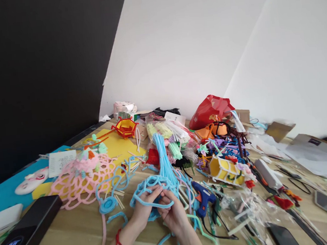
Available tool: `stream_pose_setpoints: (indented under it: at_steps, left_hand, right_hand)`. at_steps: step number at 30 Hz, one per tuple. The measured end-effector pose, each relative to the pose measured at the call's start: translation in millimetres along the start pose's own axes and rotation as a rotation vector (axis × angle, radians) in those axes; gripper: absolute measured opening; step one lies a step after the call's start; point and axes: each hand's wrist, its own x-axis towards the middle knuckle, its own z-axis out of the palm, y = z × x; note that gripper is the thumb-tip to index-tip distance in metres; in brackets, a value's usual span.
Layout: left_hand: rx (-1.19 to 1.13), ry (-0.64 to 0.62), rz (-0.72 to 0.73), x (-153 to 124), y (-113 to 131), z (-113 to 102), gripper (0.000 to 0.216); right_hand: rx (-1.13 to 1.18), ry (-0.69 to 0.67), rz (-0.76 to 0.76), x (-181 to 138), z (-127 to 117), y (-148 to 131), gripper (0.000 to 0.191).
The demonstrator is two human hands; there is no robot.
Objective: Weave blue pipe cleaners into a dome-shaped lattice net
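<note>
A looped blue piece made of fuzzy pipe cleaners [141,188] is held between both hands, low in the middle of the head view. My left hand [145,205], with a red cord on its wrist, is closed on its left side. My right hand [172,209] pinches it close to the left fingertips; the exact spot is partly hidden. Just behind lies a bundle of straight blue pipe cleaners [163,153]. To the left rests a coiled blue pipe cleaner [108,204], and loose blue lengths hang below the hands.
A blue glue gun [203,198] lies right of my hands, beside crumpled clear plastic [248,207]. Leftward are a pink looped net [73,182] and a black power bank [26,232]. A yellow-and-white basket-like piece [227,170] and a red bag [212,111] sit further back.
</note>
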Motion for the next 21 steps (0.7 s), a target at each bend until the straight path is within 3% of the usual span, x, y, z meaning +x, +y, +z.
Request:
stream_pose_setpoints:
  at_steps: [11, 21]
  left_hand:
    - [0.14, -0.006, 0.172, 2.0, -0.5, 4.5, 0.025]
    - [0.192, 0.087, 0.189, 8.5, -8.2, 4.5, 0.03]
  right_hand:
    - [-0.189, -0.031, 0.066, -1.1, -4.2, -8.9, 0.024]
    - [-0.161, -0.006, 0.093, 0.1, -6.5, -7.6, 0.021]
